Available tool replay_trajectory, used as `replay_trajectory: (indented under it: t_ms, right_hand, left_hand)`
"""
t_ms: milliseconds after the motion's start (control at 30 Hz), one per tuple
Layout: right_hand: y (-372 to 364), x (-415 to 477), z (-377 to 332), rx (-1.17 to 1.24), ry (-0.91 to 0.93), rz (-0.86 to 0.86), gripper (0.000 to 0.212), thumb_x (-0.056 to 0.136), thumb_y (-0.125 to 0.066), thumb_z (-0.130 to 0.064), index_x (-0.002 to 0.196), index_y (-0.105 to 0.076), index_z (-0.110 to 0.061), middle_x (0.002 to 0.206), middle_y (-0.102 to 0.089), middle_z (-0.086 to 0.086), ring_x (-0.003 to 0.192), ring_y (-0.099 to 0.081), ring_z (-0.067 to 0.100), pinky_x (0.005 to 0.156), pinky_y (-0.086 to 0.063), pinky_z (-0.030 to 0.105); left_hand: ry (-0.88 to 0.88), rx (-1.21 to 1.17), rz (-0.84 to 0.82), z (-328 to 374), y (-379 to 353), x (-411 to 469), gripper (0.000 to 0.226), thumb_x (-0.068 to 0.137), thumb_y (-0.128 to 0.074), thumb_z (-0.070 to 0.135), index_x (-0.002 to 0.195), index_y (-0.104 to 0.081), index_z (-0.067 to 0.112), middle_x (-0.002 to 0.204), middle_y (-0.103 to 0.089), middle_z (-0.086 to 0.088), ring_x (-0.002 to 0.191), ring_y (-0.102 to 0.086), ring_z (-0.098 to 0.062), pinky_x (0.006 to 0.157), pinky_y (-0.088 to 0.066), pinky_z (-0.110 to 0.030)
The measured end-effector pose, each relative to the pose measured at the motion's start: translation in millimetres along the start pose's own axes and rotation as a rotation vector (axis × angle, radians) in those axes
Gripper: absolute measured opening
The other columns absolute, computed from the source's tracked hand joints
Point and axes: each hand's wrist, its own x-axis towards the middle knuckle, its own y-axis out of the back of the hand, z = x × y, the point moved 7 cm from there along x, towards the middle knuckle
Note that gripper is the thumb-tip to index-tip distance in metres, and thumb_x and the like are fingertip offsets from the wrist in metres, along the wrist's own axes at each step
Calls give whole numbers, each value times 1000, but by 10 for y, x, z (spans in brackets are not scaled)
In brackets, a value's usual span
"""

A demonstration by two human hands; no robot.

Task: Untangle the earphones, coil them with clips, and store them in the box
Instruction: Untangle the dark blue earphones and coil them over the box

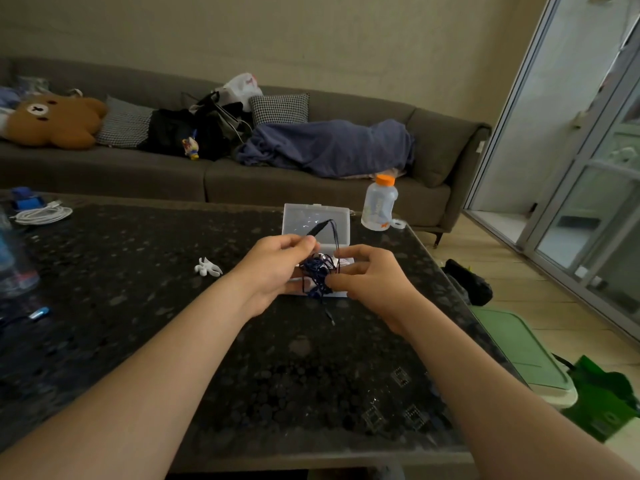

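Dim room, daylight from right (wide-angle edge bending)

Both my hands meet mid-view, bare and close together on one tangle.

My left forearm point(156, 358) runs in from the lower left and my right forearm point(485, 375) from the lower right, converging so the wrists sit near each other. My left hand point(277, 268) lies back-up, its thumb and fingertips point(304, 242) pinched together on a raised strand of the earphones point(317, 271). My right hand point(367, 278) faces it, fingers curled inward, forefinger reaching across the top and thumb point(334, 279) pressed in from below, nipping the knot. The fingertips of the two hands are almost touching.
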Motion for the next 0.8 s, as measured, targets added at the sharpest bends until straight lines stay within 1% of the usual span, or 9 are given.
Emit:
replay_trajectory:
  t_ms: [100,167,267,367,467,533,600,700,800]
  right_hand:
    - [-1,-2,5,1,17,25,32,93,-78,-7,119,-69,-22,94,-81,0,83,-79,9,68,-62,25]
    - [57,-5,-17,100,39,100,19,97,-75,-10,114,-72,-19,91,-81,0,82,-79,10,67,-58,24]
    - [107,-17,-51,250,52,156,10,102,-69,-18,110,-73,-14,90,-81,2,79,-80,17,67,-57,27]
    - [135,-17,-51,213,62,229,13,104,-68,-22,110,-74,-14,86,-81,2,76,-79,15,68,-60,28]
    - [198,-18,-60,88,82,332,15,102,-70,-25,110,-77,-15,83,-80,-3,70,-77,8,63,-61,21]
    - [212,-22,-52,63,79,359,16,102,-71,-26,110,-77,-15,83,-79,-3,68,-77,7,61,-61,21]
    - [219,-55,-62,85,80,384,15,102,-70,-27,109,-76,-15,81,-79,-1,66,-77,8,60,-63,25]
    - [242,-96,-101,123,98,441,15,104,-67,-28,103,-76,-16,76,-78,3,62,-77,12,57,-63,27]
    - [278,-99,-100,200,78,514,15,106,-64,-30,101,-75,-21,79,-78,8,63,-77,16,56,-62,29]
  left_hand:
    - [-19,-39,-67,-1,-53,3,27,99,-74,28,121,-70,14,118,-77,-11,110,-75,-25,98,-61,-48]
    - [-50,9,-86,-4,-68,9,36,89,-83,12,121,-67,16,116,-78,-9,106,-77,-23,96,-62,-45]
    - [-66,48,-35,-6,-43,30,43,88,-78,-7,121,-66,17,119,-77,-8,106,-77,-23,97,-62,-46]
    - [-77,80,15,30,-22,20,53,87,-73,-15,125,-64,20,124,-72,-6,113,-73,-23,100,-61,-46]
    - [-92,112,50,56,-3,11,67,82,-77,-17,137,-61,18,126,-71,-5,116,-70,-24,102,-60,-47]
    - [-96,157,68,43,21,9,67,79,-82,-13,135,-64,18,123,-71,-4,117,-69,-22,104,-58,-48]
    - [-96,221,76,30,42,-2,63,76,-87,-9,129,-67,19,122,-71,-2,118,-67,-21,105,-57,-47]
    - [-117,292,84,49,52,-18,57,76,-88,-6,122,-68,21,119,-70,-2,113,-68,-20,89,-62,-37]
    - [-112,324,66,55,20,-30,51,80,-85,-7,118,-66,22,116,-68,-3,105,-68,-18,74,-62,-29]
